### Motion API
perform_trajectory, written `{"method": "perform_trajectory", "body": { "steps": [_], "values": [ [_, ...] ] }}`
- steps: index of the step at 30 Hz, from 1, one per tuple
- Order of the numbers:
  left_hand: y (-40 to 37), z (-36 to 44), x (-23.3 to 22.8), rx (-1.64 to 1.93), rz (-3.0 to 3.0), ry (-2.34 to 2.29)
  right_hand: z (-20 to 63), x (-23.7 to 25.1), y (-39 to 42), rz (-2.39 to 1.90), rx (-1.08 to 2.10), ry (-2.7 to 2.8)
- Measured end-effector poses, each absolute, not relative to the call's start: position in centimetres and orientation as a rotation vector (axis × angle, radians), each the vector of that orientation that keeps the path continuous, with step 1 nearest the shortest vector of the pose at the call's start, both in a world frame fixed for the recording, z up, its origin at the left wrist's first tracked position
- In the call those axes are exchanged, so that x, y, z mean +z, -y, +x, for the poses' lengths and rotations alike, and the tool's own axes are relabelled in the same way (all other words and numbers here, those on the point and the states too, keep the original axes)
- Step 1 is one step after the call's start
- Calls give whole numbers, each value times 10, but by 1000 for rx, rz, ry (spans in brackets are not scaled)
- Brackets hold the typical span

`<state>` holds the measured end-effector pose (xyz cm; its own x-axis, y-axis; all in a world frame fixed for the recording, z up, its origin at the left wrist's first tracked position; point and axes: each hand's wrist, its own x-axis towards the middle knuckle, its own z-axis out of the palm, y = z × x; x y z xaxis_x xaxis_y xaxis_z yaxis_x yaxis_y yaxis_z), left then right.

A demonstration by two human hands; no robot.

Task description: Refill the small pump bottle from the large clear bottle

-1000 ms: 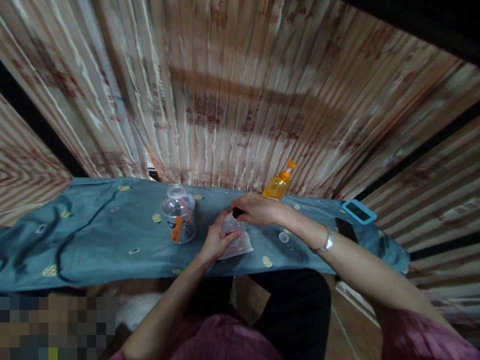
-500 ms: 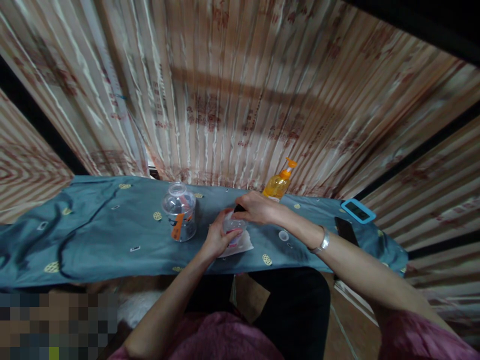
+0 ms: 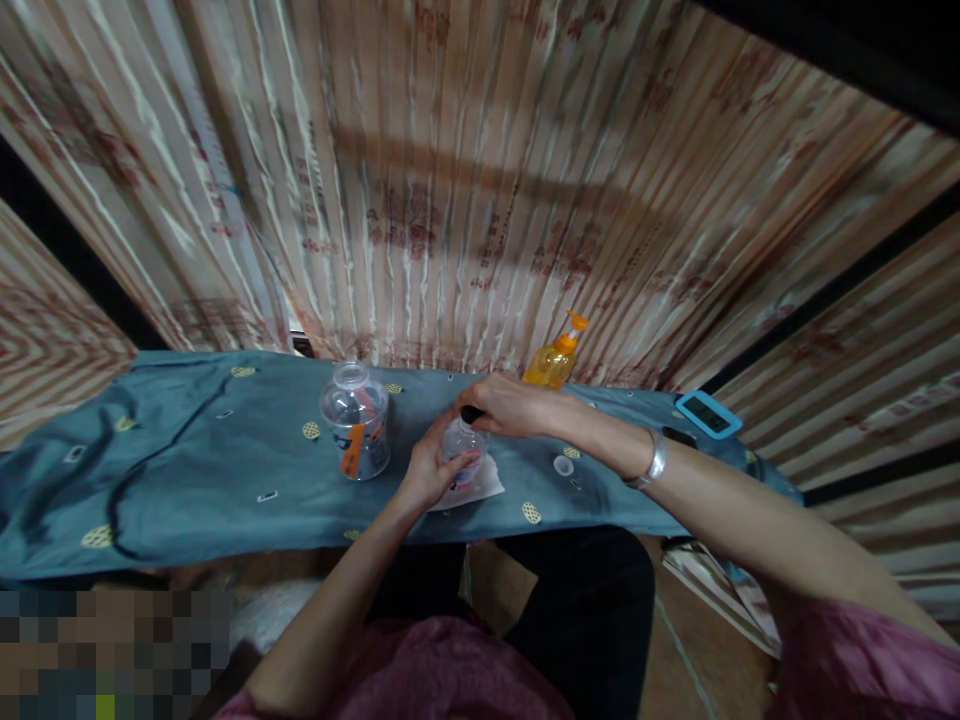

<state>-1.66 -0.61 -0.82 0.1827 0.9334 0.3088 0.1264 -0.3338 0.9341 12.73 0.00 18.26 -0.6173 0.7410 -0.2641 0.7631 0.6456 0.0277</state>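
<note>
My left hand (image 3: pixel 429 472) is wrapped around a small clear plastic bottle (image 3: pixel 462 442) with pink print low on its side. Above the bottle's mouth, my right hand (image 3: pixel 504 404) is closed on a small black object (image 3: pixel 471 414), whose kind I cannot make out. The fingers hide most of the bottle's neck. Under the bottle lies a piece of white paper (image 3: pixel 486 484). To the left stands a larger clear plastic bottle (image 3: pixel 355 412) with an orange label, upright and uncapped. A small round translucent cap (image 3: pixel 563 466) lies on the cloth to the right.
A green-blue patterned cloth (image 3: pixel 195 470) covers the narrow table. At its back edge stands a yellow pump bottle (image 3: pixel 551 366). On the right lie a blue-framed device (image 3: pixel 709 414) and a dark flat object (image 3: pixel 680 437), partly behind my forearm. A pleated curtain (image 3: pixel 450 200) hangs behind.
My right hand has shifted slightly left with the black object, over the bottle's mouth. The right forearm now covers more of the dark flat object. The left hand keeps hold of the bottle.
</note>
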Motion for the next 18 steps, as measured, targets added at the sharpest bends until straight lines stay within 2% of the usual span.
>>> {"method": "perform_trajectory", "body": {
  "steps": [18],
  "values": [
    [8, -15, -8, 1200, 1631, -1065, 117, 178, 0, 1305, -6, -2483]
  ]
}}
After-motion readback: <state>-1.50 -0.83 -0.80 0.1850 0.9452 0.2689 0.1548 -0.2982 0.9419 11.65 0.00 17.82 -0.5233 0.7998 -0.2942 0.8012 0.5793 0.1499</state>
